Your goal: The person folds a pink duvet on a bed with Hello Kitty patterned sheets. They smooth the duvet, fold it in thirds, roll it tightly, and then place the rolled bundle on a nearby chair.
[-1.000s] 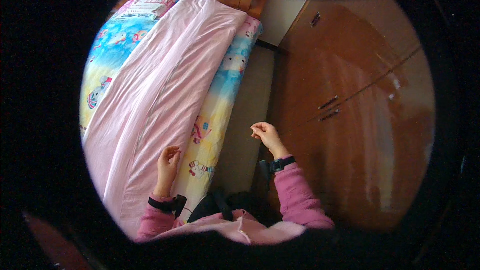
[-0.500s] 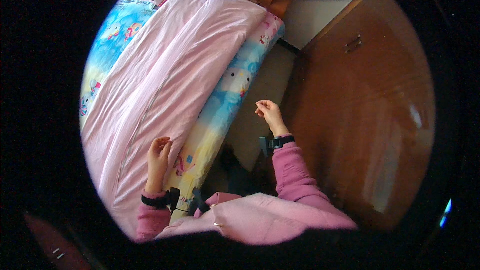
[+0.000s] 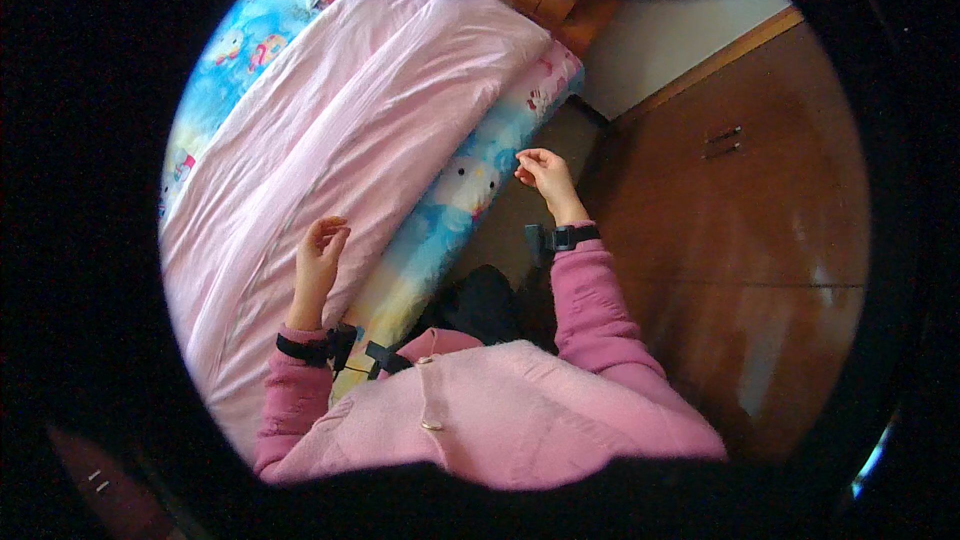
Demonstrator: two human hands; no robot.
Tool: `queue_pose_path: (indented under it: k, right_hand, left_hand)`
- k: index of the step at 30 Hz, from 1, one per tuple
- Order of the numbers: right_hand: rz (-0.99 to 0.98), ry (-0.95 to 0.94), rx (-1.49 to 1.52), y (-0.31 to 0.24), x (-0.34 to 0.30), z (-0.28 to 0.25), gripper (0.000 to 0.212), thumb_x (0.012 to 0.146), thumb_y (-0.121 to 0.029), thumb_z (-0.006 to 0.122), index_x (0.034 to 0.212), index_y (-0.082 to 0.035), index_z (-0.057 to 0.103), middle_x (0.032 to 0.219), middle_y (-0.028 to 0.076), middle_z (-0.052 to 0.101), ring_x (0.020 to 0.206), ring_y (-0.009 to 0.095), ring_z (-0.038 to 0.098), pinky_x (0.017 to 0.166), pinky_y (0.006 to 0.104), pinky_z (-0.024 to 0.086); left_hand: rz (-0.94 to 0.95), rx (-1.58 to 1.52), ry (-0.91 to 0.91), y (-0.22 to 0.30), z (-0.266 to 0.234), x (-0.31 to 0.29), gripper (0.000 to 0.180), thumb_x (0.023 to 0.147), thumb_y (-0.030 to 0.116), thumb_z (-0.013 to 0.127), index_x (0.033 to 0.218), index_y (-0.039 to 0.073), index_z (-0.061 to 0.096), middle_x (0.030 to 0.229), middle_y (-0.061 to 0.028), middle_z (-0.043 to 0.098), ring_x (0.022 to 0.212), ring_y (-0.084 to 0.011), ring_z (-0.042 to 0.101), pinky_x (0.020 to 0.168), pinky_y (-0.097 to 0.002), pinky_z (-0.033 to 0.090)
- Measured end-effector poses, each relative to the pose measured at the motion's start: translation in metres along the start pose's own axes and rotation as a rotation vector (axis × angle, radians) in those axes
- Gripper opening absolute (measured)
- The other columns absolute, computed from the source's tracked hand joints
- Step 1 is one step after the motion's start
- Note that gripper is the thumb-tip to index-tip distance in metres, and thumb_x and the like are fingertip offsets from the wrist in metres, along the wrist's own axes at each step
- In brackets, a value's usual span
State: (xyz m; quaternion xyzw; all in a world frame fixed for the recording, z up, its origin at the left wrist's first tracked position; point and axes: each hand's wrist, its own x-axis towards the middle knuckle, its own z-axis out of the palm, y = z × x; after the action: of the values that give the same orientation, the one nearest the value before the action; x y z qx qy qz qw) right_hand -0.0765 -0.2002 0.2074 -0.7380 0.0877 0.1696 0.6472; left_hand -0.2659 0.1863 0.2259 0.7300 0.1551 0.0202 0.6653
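My left hand (image 3: 318, 258) hovers over a pink quilt (image 3: 330, 155), its fingers loosely bent and the thumb a little apart. Nothing shows in it. To the right, my right hand (image 3: 548, 182) is raised beside the bed's near edge, fingers half curled and apart, also with nothing visible in them. The quilt is spread with long creases over a mattress (image 3: 435, 225) covered in blue, yellow and pink cartoon print. A black strap (image 3: 305, 348) goes round my left wrist, and another black band (image 3: 577, 237) round my right.
A brown wooden cabinet front (image 3: 690, 200) with two small handles rises on the right. Beyond the bed's far corner stand a pale wall (image 3: 660, 55) and orange-brown furniture (image 3: 550, 10). My dark-clad leg (image 3: 485, 305) shows between bed and cabinet.
The view has shifted, and both hands appear higher in it, farther along the bed. Their fingers keep about the same loose curl. More of my pink top and leg shows.
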Motion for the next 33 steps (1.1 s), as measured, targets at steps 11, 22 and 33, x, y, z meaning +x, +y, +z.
queue_pose_path:
  k: [11,22,33]
  right_hand:
    - [0.073,-0.051,-0.004,0.009,0.232,-0.105,0.011,0.093,-0.014,0.061,0.1,-0.005,0.065,0.083,0.001,0.065,0.072,0.009,0.062,0.062,0.0224,0.049]
    - [0.157,-0.053,-0.081,-0.008,0.402,-0.2,0.012,0.093,-0.016,0.062,0.1,-0.006,0.065,0.084,0.001,0.065,0.071,0.01,0.063,0.062,0.0221,0.05]
    - [0.09,-0.161,-0.257,-0.05,0.429,-0.22,0.014,0.091,-0.016,0.065,0.1,-0.006,0.065,0.087,0.0,0.064,0.073,0.01,0.061,0.064,0.0244,0.05]
  left_hand:
    - [-0.123,0.013,0.069,-0.004,0.149,0.16,0.019,0.091,0.009,0.062,0.108,0.0,0.062,0.099,-0.007,0.066,0.093,-0.0144,0.063,0.084,-0.0273,0.049]
    - [-0.194,0.116,0.09,0.034,0.246,0.285,0.021,0.091,0.01,0.063,0.109,-0.001,0.061,0.098,-0.0068,0.066,0.095,-0.015,0.063,0.085,-0.0275,0.049]
    - [-0.055,0.305,0.103,-0.013,0.245,0.408,0.025,0.088,0.013,0.063,0.11,0.0,0.063,0.105,-0.0115,0.068,0.099,-0.0209,0.064,0.088,-0.0329,0.049]
